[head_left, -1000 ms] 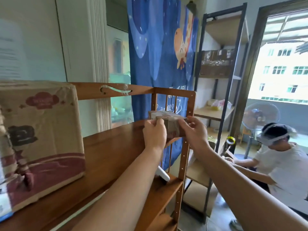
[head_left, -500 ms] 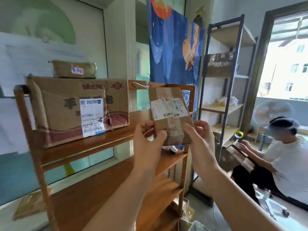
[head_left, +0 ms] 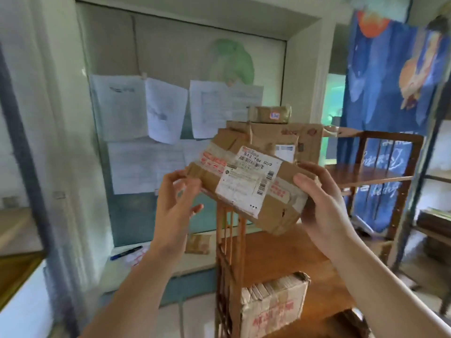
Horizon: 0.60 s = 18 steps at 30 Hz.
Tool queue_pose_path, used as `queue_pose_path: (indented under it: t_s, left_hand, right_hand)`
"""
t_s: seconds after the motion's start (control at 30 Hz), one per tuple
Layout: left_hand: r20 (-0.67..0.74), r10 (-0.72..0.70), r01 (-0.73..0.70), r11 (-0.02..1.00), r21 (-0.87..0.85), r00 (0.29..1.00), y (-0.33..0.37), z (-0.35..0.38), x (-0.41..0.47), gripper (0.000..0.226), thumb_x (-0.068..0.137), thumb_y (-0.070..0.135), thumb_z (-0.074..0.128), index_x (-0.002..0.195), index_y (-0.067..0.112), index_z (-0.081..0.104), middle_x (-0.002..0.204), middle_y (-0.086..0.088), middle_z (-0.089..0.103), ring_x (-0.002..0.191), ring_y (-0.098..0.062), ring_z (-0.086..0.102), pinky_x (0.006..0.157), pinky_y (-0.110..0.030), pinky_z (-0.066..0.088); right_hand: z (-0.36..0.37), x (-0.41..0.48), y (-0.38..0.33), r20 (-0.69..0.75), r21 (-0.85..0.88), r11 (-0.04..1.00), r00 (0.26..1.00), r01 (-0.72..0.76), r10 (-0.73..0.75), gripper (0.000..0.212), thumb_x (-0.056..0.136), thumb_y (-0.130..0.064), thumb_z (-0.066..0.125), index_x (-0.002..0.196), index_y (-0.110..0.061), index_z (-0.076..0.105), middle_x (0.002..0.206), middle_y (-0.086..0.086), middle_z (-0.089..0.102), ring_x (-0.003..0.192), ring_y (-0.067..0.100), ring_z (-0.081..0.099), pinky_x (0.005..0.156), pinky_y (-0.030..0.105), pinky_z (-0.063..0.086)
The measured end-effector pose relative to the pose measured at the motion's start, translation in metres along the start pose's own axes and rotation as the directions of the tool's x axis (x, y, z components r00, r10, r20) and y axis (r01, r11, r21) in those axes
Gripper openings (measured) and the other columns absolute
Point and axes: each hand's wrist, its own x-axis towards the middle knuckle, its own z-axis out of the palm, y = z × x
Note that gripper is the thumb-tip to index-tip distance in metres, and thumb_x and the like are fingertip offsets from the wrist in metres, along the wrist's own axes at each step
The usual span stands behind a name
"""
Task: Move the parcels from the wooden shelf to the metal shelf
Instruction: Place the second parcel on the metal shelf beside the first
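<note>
I hold a small brown cardboard parcel (head_left: 249, 184) with a white shipping label in mid-air, in front of the wooden shelf (head_left: 366, 174). My right hand (head_left: 322, 203) grips its right end. My left hand (head_left: 175, 198) touches its left end with fingertips, fingers spread. On the wooden shelf's top board stands a large brown box (head_left: 305, 145) with a small flat parcel (head_left: 271, 114) on top. Another taped box (head_left: 273, 303) sits on a lower board. A dark metal upright (head_left: 26, 147) runs down the left edge, and another metal post (head_left: 424, 152) stands at the right.
Sheets of paper (head_left: 166, 111) hang on the glass panel behind. A blue pen (head_left: 125, 252) and a small brown packet (head_left: 199, 243) lie on the white ledge below it. A blue printed curtain (head_left: 390, 93) hangs at the right behind the wooden shelf.
The parcel came off the wooden shelf's top board and now sits in both hands, turned label up. My view has swung left; the seated person and the fan have left the frame.
</note>
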Motion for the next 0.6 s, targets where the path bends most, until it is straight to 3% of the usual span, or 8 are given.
queue_pose_path:
  t_s: [0.1, 0.17, 0.27, 0.33, 0.43, 0.5, 0.6]
  left_hand:
    - [0.033, -0.036, 0.038, 0.998, -0.049, 0.999, 0.025, -0.066, -0.012, 0.024, 0.090, 0.040, 0.069, 0.082, 0.021, 0.057, 0.097, -0.012, 0.069, 0.086, -0.026, 0.070, 0.069, -0.043, 0.058]
    - [0.012, -0.037, 0.037, 0.999, 0.011, 0.999, 0.044, -0.114, -0.017, 0.026, 0.089, 0.040, 0.071, 0.081, 0.019, 0.056, 0.101, -0.019, 0.069, 0.088, -0.033, 0.071, 0.067, -0.047, 0.062]
    - [-0.099, 0.024, -0.022, 0.999, 0.026, 0.995, 0.071, -0.177, -0.022, 0.032, 0.091, 0.038, 0.069, 0.091, 0.009, 0.055, 0.108, -0.031, 0.069, 0.094, -0.037, 0.071, 0.073, -0.050, 0.064]
    - [-0.155, 0.062, -0.056, 0.998, 0.042, 0.986, 0.086, -0.212, -0.024, 0.030, 0.089, 0.038, 0.064, 0.090, 0.010, 0.055, 0.099, -0.021, 0.073, 0.088, -0.028, 0.075, 0.067, -0.038, 0.064]
    - [-0.136, 0.077, -0.077, 0.997, 0.011, 0.988, 0.108, -0.256, -0.033, 0.034, 0.096, 0.039, 0.048, 0.098, 0.009, 0.064, 0.093, -0.009, 0.079, 0.082, -0.018, 0.078, 0.063, -0.026, 0.061]
    - [-0.114, 0.103, -0.104, 0.995, -0.004, 0.988, 0.124, -0.282, -0.040, 0.043, 0.099, 0.040, 0.040, 0.097, 0.018, 0.076, 0.098, -0.006, 0.081, 0.090, -0.017, 0.078, 0.069, -0.026, 0.061]
    - [-0.050, 0.227, -0.220, 0.968, 0.118, 0.973, 0.150, -0.314, -0.054, 0.040, 0.100, 0.041, 0.037, 0.115, 0.028, 0.072, 0.115, 0.000, 0.078, 0.114, -0.016, 0.071, 0.092, -0.028, 0.056]
  right_hand:
    - [0.059, -0.012, 0.013, 0.045, 0.029, 0.999, 0.999, -0.025, 0.024, 0.031, 0.075, -0.022, 0.077, 0.096, -0.016, 0.056, 0.095, 0.015, 0.071, 0.081, 0.025, 0.075, 0.065, 0.044, 0.064]
    - [0.105, -0.025, 0.027, 0.080, -0.001, 1.000, 0.996, -0.029, 0.029, 0.029, 0.072, -0.032, 0.077, 0.087, -0.014, 0.061, 0.085, 0.015, 0.071, 0.069, 0.024, 0.075, 0.058, 0.043, 0.065]
    - [0.161, -0.044, 0.053, 0.193, -0.076, 0.996, 0.981, 0.046, -0.030, 0.036, 0.077, -0.050, 0.071, 0.094, -0.018, 0.074, 0.093, 0.013, 0.076, 0.087, 0.032, 0.074, 0.080, 0.061, 0.060]
    - [0.187, -0.058, 0.070, 0.377, -0.078, 0.989, 0.922, 0.122, -0.084, 0.050, 0.080, -0.053, 0.074, 0.119, -0.023, 0.072, 0.116, 0.012, 0.076, 0.110, 0.032, 0.071, 0.092, 0.056, 0.055]
    - [0.221, -0.078, 0.087, 0.568, -0.098, 0.978, 0.817, 0.184, -0.097, 0.064, 0.083, -0.027, 0.069, 0.144, -0.016, 0.054, 0.134, 0.014, 0.068, 0.125, 0.033, 0.064, 0.095, 0.046, 0.055]
    - [0.243, -0.089, 0.094, 0.561, -0.125, 0.976, 0.824, 0.177, -0.078, 0.064, 0.083, -0.033, 0.068, 0.143, -0.014, 0.055, 0.132, 0.012, 0.071, 0.120, 0.031, 0.068, 0.091, 0.046, 0.059]
    - [0.283, -0.107, 0.102, 0.430, -0.222, 0.966, 0.903, 0.132, -0.024, 0.077, 0.069, -0.072, 0.071, 0.127, -0.021, 0.066, 0.118, 0.002, 0.077, 0.103, 0.018, 0.076, 0.078, 0.042, 0.064]
